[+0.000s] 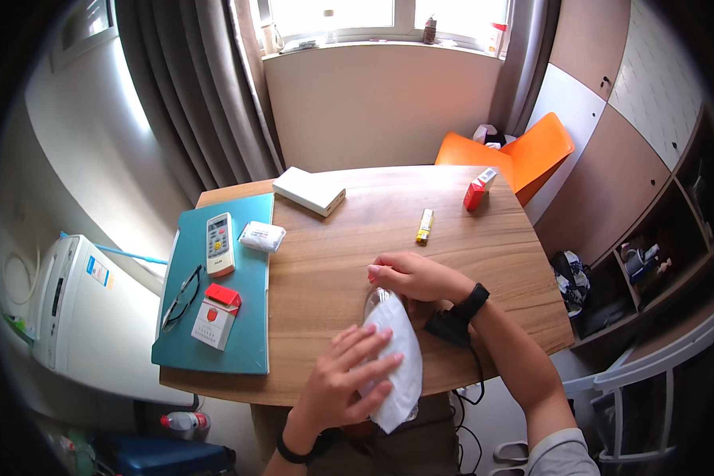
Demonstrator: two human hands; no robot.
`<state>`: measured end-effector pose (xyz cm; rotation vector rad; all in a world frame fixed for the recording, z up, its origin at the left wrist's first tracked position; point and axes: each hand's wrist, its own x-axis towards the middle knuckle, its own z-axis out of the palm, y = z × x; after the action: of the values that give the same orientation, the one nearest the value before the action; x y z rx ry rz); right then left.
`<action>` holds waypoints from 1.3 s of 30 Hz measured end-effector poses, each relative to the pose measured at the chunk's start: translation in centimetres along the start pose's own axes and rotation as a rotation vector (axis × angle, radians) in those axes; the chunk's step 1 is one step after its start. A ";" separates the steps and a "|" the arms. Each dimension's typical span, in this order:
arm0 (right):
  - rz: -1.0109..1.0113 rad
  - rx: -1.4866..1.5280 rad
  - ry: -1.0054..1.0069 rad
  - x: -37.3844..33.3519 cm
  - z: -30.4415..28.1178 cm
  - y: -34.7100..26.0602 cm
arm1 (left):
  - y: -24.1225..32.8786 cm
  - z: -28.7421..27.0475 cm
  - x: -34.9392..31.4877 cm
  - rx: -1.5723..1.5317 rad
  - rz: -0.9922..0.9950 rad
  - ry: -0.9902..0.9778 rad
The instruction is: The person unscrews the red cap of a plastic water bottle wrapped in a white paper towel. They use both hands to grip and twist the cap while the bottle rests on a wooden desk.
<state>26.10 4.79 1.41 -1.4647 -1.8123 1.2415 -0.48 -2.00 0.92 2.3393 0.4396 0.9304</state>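
Note:
My left hand (343, 382) presses a white cloth or tissue (399, 358) against a clear glass object (375, 301) that lies at the near edge of the wooden table (349, 238). The fingers are spread over the cloth. My right hand (408, 275) curls over the far end of the glass object and grips it. Most of the glass is hidden under the cloth and both hands. A black band with a small black device (456, 317) sits on my right wrist, with a cable hanging from it.
A teal folder (250, 333) at the left carries a white remote control (220, 243), black glasses (181, 297) and a red-and-white box (216, 316). Also here: a tissue pack (261, 236), a white flat box (309, 190), a yellow tube (425, 225), a red box (478, 190), an orange chair (523, 155).

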 end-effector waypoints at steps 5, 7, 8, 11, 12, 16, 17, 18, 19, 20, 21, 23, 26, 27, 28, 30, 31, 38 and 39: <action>0.011 0.023 0.028 0.1 0.1 -0.6 | -0.1 -0.6 -0.4 -0.027 0.093 -0.001; -0.041 -0.015 0.093 0.5 0.4 0.4 | -0.5 -0.2 -0.6 -0.073 -0.023 0.115; -0.034 -0.003 0.108 0.6 0.4 0.6 | -0.3 0.0 -0.4 -0.061 -0.092 0.152; 0.000 0.040 0.098 0.1 0.2 -0.3 | -0.1 0.4 -0.2 -0.039 -0.199 0.176; 0.034 0.069 0.079 -0.2 0.0 -0.7 | -0.1 0.3 -0.2 -0.020 -0.172 0.135; 0.028 0.098 -0.001 -0.7 -0.2 -0.9 | -0.1 0.1 -0.2 0.044 -0.007 -0.008; -0.024 0.048 -0.027 -0.1 -0.1 -0.1 | -0.1 0.1 -0.1 0.041 0.004 0.003; -0.067 0.048 -0.019 0.2 0.2 0.5 | 0.1 0.0 -0.1 0.047 -0.002 -0.027; -0.109 0.049 -0.012 0.4 0.4 0.8 | 0.2 0.0 0.0 0.053 -0.009 -0.058; -0.101 0.017 -0.008 0.5 0.3 0.9 | 0.2 0.0 0.0 0.082 -0.025 -0.045; -0.105 0.014 -0.015 0.3 0.4 0.3 | 0.1 0.2 -0.1 0.080 -0.019 -0.039; -0.010 -0.007 -0.044 0.1 0.3 -0.9 | -0.1 0.5 -0.3 0.057 -0.130 0.055; -0.035 -0.008 -0.033 -0.2 0.2 -1.0 | 0.0 0.4 -0.3 0.071 -0.114 0.044; -0.036 -0.013 -0.032 -0.1 0.1 -0.7 | 0.1 0.4 -0.3 0.075 -0.114 0.040; -0.031 -0.013 -0.035 0.1 0.0 -0.1 | 0.1 0.4 -0.2 0.076 -0.111 0.043; -0.030 -0.016 -0.041 0.1 0.0 0.0 | 0.3 0.4 -0.1 0.071 -0.128 0.033; -0.006 0.021 -0.038 -0.1 0.1 -0.4 | 0.3 0.5 -0.2 0.074 -0.129 0.037; -0.046 -0.015 -0.036 0.3 0.2 -0.1 | 0.4 0.5 0.0 0.121 -0.081 0.017; -0.047 -0.016 -0.036 0.4 0.2 0.1 | 0.3 0.5 0.1 0.130 -0.067 0.004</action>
<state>25.88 5.06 1.19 -1.4086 -1.8731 1.2412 -0.02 -2.42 0.86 2.4233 0.5921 0.8988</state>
